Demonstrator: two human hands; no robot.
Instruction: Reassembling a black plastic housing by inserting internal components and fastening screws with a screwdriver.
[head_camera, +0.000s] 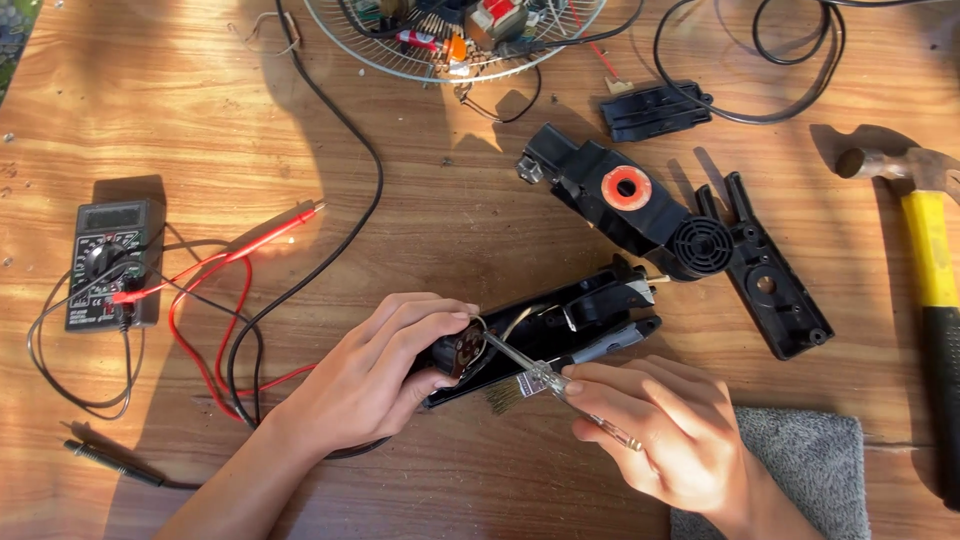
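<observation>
My left hand (375, 370) grips the near end of a black plastic appliance body (560, 320) that lies on the wooden table, my thumb and fingers around a small round part (468, 348) at its end. My right hand (660, 430) holds a clear-handled screwdriver (545, 380), its metal tip resting on that round part. A small brush (600, 348) with a grey handle lies against the black body, its bristles under the screwdriver.
A multimeter (110, 262) with red and black leads sits at left. Black housing pieces (640, 205) and a cover plate (770, 275) lie at right. A yellow-handled hammer (930, 250), a grey cloth (810, 470), a wire fan grille (450, 30) and cables surround them.
</observation>
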